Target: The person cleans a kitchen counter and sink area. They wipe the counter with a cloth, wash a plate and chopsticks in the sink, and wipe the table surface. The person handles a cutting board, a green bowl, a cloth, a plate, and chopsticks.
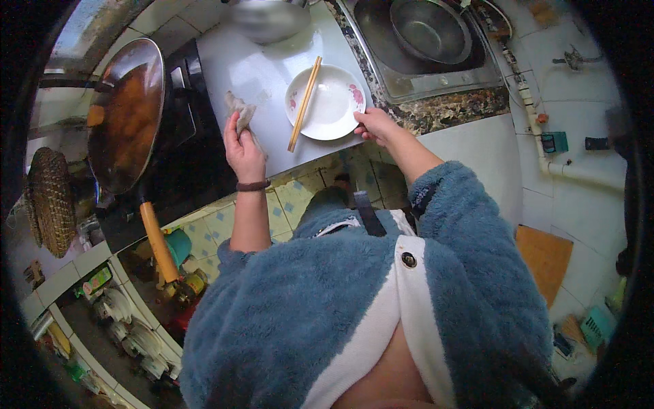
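Note:
My left hand grips a crumpled, greyish cloth just above the white countertop, left of the plate. A round white plate with pink flower prints lies near the counter's front edge. Across its left side rests a pair of wooden chopsticks, their lower ends reaching past the rim. My right hand holds the plate's lower right rim between thumb and fingers.
A wok of brownish food, with a wooden handle, stands on the black stove at left. A metal bowl sits at the counter's back. At upper right, a metal basin lies in the sink.

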### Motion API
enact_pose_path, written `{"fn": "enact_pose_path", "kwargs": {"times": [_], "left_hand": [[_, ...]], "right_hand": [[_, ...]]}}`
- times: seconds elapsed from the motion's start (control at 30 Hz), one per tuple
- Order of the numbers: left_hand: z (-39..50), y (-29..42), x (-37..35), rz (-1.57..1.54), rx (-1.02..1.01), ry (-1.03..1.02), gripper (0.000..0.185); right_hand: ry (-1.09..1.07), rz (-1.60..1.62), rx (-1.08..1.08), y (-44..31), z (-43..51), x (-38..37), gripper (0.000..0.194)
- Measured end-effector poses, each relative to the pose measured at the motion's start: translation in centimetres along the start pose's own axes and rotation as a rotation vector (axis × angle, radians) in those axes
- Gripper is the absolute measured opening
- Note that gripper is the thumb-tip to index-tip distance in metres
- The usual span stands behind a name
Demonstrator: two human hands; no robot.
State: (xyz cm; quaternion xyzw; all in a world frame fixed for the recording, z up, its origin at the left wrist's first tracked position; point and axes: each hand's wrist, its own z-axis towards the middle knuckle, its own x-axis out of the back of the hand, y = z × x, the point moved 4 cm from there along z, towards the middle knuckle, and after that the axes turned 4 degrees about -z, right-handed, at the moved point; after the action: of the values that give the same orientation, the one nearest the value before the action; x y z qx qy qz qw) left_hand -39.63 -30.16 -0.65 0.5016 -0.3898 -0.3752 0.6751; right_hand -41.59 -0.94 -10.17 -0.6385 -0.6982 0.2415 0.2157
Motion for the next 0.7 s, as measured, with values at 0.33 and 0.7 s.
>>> {"fn": "enact_pose_path", "kwargs": {"times": [0.33, 0.7], "left_hand": [[3.2, -7.5, -1.3, 0.657, 0.043, 0.193, 0.040], [3.7, -9.2, -20.4, 0.976, -0.086, -0.121, 0.037]], "right_hand": [[0.060, -0.009, 0.092, -0.1, -1.5, 3.5, 0.006], [0.397, 0.091, 0.025, 7.9, -14.0, 23.7, 0.013]]}}
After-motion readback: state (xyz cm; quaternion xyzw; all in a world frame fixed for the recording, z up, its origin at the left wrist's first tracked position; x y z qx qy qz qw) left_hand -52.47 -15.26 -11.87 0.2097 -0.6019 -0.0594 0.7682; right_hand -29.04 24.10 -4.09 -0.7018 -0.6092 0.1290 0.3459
